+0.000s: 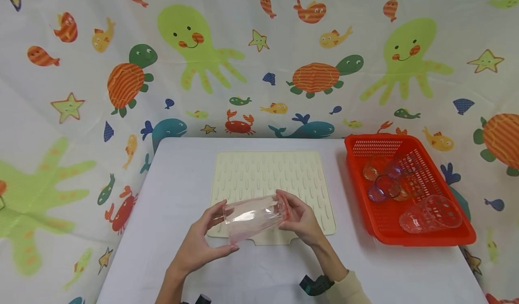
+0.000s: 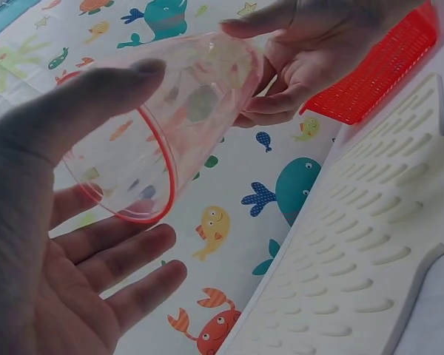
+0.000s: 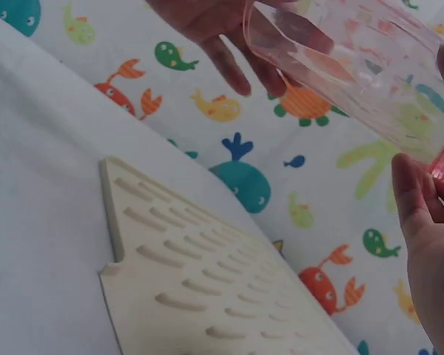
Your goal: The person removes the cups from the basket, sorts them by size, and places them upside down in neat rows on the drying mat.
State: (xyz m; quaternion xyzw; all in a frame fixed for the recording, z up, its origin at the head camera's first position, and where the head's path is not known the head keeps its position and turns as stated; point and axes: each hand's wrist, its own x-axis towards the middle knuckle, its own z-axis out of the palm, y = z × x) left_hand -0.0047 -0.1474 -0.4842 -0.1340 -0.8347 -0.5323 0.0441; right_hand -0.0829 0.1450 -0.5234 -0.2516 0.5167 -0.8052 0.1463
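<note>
A clear pink plastic tumbler (image 1: pixel 256 216) is held on its side above the drying mat (image 1: pixel 233 169), its open rim toward the left. My left hand (image 1: pixel 200 241) holds it at the rim; in the left wrist view the thumb lies along the wall and fingers (image 2: pixel 126 237) reach around below the rim. At the thick pink base, my right hand (image 1: pixel 302 218) pinches the tumbler between thumb and fingers. The right wrist view shows fingertips (image 3: pixel 407 174) right at that base edge. The patterned cloth shows through the tumbler's wall.
A red basket (image 1: pixel 358 200) stands on the right of the white table (image 1: pixel 178 178). In it lie another pink tumbler (image 1: pixel 425 216), a purple cup (image 1: pixel 379 191) and orange-tinted pieces. A sea-animal cloth (image 1: pixel 251 6) hangs behind the table.
</note>
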